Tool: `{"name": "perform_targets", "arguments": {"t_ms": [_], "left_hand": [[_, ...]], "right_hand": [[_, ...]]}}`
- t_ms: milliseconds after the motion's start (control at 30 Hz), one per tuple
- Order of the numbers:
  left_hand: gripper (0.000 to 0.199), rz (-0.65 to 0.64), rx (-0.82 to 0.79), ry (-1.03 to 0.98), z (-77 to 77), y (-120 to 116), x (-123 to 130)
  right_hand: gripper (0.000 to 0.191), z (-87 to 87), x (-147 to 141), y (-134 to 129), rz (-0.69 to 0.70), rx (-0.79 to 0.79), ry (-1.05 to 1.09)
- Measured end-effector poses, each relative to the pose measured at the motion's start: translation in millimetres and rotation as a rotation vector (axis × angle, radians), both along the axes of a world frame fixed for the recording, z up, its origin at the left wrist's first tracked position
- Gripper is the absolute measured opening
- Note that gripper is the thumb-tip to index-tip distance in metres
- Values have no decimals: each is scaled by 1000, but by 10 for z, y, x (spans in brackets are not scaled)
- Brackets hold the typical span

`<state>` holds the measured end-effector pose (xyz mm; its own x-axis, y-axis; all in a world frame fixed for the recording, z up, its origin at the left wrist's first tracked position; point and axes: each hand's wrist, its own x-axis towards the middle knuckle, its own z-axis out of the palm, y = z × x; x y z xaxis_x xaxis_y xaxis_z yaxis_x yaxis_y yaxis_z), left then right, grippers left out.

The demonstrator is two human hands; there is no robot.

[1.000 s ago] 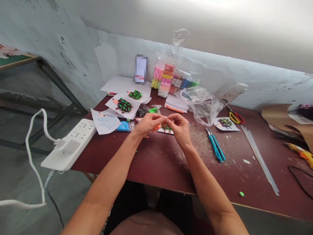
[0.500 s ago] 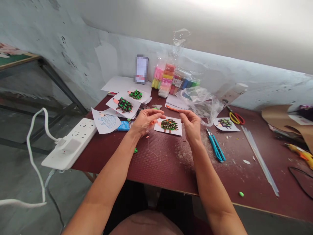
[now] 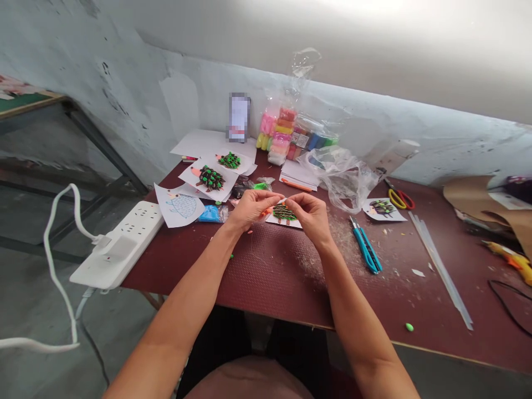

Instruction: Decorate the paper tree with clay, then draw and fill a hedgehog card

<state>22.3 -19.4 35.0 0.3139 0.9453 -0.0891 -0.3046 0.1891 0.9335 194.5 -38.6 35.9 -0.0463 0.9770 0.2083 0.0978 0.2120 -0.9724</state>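
A white card with a green and brown hedgehog (image 3: 284,213) lies on the dark red table (image 3: 266,277), partly hidden by my fingers. My left hand (image 3: 254,210) is at its left edge, fingertips pinched, with a bit of orange material at the fingers. Close beside it my right hand (image 3: 310,215) is above the card's right part, thumb and forefinger pressed together; whatever lies between them is too small to tell. The two hands' fingertips nearly meet. Behind them an orange pen-like stick (image 3: 296,184) lies on white paper.
Other hedgehog cards (image 3: 211,178) and a blue drawing (image 3: 183,205) lie left. Coloured clay packs (image 3: 283,133) and a plastic bag (image 3: 343,183) stand behind. A blue cutter (image 3: 366,246), scissors (image 3: 399,198) and clear sticks (image 3: 443,271) lie right. A power strip (image 3: 118,244) is at left.
My right hand has moved left toward my left hand, and its fingers have closed in over the hedgehog card. The orange stick behind is now clear of my right fingers.
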Motion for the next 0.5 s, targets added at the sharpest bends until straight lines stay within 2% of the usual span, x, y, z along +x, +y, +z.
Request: {"name": "perform_targets", "arguments": {"t_ms": [133,333,500], "left_hand": [[37,-4,19,15,5,-10,8],[52,-27,24,82,-8,-27,1],[51,-56,37,159,-23,-40,0]], "right_hand": [[39,-27,25,19,-31,26,-29],[32,-63,3,3,-33,142,-254],[25,-87,-14,-6,-49,184,-364]]}}
